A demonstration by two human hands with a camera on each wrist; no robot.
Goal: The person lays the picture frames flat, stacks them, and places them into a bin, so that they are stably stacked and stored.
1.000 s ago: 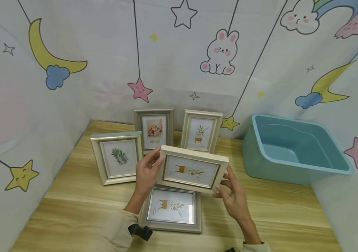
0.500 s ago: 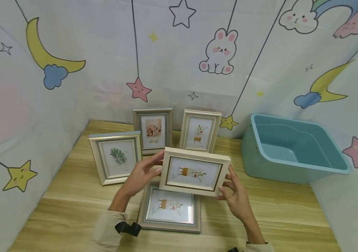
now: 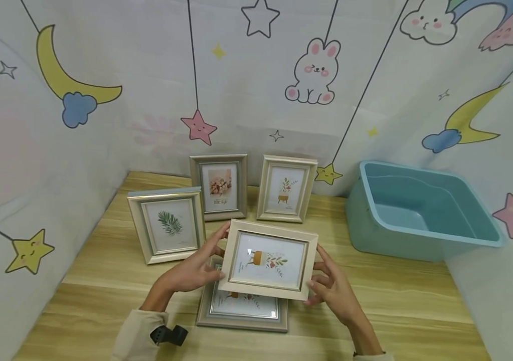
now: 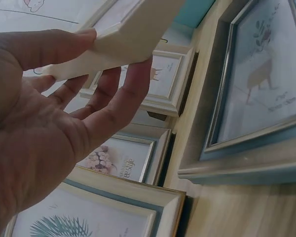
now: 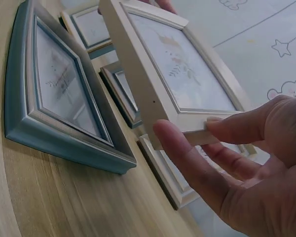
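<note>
A cream picture frame [image 3: 269,259] with a potted-plant print turned sideways is held up above the table, tilted toward the head camera. My left hand [image 3: 193,271] pinches its left end, thumb on the near face and fingers behind, as the left wrist view shows too. At the other end my right hand [image 3: 335,291] grips the right edge between thumb and fingers; in the right wrist view the thumb [image 5: 241,126] presses the front border. Beneath it, a grey-brown picture frame [image 3: 242,323] lies flat on the table, partly covered from the head camera.
Behind the hands stand a frame with a green leaf print [image 3: 168,225], a frame with a flower photo [image 3: 219,185] and a cream frame with a plant print [image 3: 287,188]. A blue-green plastic tub [image 3: 396,240] sits at the right on the wooden table [image 3: 103,301].
The held picture frame has come down and toward me, and its face has tipped further up. My left hand has shifted left and lower along its left end.
</note>
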